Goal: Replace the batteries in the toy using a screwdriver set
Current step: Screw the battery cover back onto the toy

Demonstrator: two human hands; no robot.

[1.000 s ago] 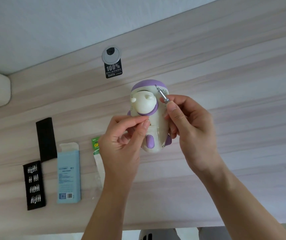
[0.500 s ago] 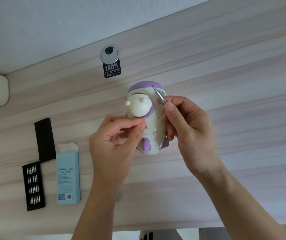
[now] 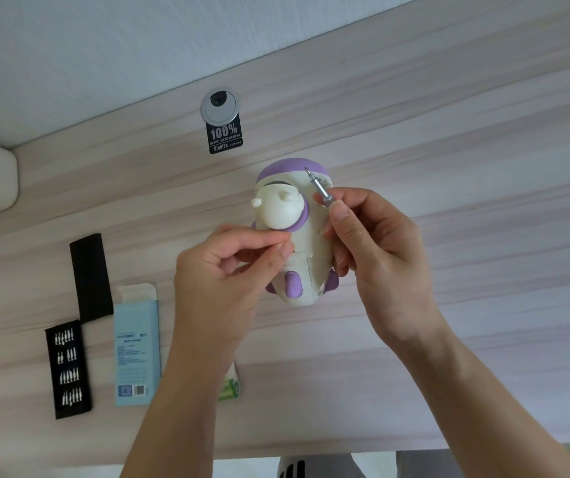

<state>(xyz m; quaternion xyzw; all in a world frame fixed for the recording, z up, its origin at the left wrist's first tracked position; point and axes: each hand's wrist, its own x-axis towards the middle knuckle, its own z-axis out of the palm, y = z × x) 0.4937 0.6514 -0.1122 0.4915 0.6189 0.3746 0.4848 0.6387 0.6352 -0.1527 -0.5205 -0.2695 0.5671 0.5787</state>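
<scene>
A white and purple toy [image 3: 312,236] is held up above the table. My right hand [image 3: 380,250] grips it from the right side. That same hand pinches a thin silver screwdriver [image 3: 321,189] between thumb and forefinger, its tip pointing up and left over the toy's purple cap. My left hand [image 3: 228,270] has its thumb and forefinger pinched together against the toy's front, just above a small white panel. Whatever sits between those fingertips is hidden.
On the wooden table's left lie a black tray of screwdriver bits [image 3: 68,367], its black lid [image 3: 91,277] and a light blue box [image 3: 137,346]. A green battery pack [image 3: 230,384] peeks out beside my left forearm. A round cable grommet [image 3: 220,105] and a black label [image 3: 224,136] sit farther back.
My left forearm has shifted across the green pack, hiding most of it. Both hands and the toy have stayed close together, with the toy turned only slightly.
</scene>
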